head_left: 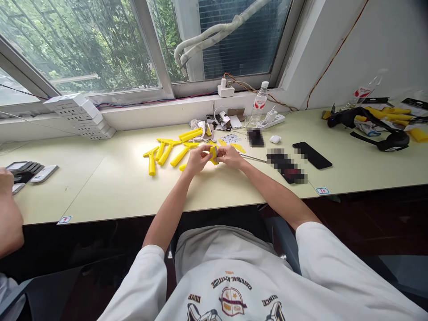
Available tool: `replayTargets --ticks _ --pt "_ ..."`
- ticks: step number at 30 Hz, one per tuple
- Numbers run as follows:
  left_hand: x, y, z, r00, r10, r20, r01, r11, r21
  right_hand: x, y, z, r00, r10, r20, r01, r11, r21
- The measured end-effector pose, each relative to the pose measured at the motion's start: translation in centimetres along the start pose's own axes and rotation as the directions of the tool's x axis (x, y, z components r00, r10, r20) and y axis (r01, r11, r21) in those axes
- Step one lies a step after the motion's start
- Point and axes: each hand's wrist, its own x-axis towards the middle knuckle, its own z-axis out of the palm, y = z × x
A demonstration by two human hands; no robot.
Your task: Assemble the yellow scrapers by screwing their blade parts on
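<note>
Both my hands meet over the table and grip a yellow scraper (213, 154), which has a greyish strip along one side. My left hand (198, 159) pinches it from the left. My right hand (230, 157) closes on it from the right, and the fingers hide part of it. Left of my hands lie several yellow T-shaped scrapers (167, 151) with round handles. Another yellow handle (182, 167) pokes out beside my left hand. Past my right wrist runs a thin dark rod (254, 158); its near end is hidden. A printed yellow-edged card (230, 139) lies just beyond my hands.
A water bottle (260, 103), power strip (271, 120) and white earbud case (275, 139) stand behind. Blurred dark items (286, 166) and a black phone (312, 155) lie right, near a black headset (374, 125). White boxes (83, 116) stack left; another person's arm (9, 214) enters there.
</note>
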Motion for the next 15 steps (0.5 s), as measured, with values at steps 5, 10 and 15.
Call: replayTargets --ticks 5,10,15 --pt "0.0 -0.3 0.1 0.999 0.031 -0.014 -0.030 0.997 0.069 0.1 0.0 0.1 1.000 -0.004 0.004 0.004 1.000 -0.004" --pt "-0.2 -1.2 0.2 0.998 0.065 -0.019 -0.061 0.982 0.181 0.1 -0.4 0.2 1.000 0.016 -0.005 -0.016 0.999 -0.045" --pt "-0.3 -1.3 0.2 0.998 0.058 0.001 -0.057 0.972 0.228 -0.1 -0.8 0.3 1.000 0.019 0.005 -0.019 1.000 -0.023"
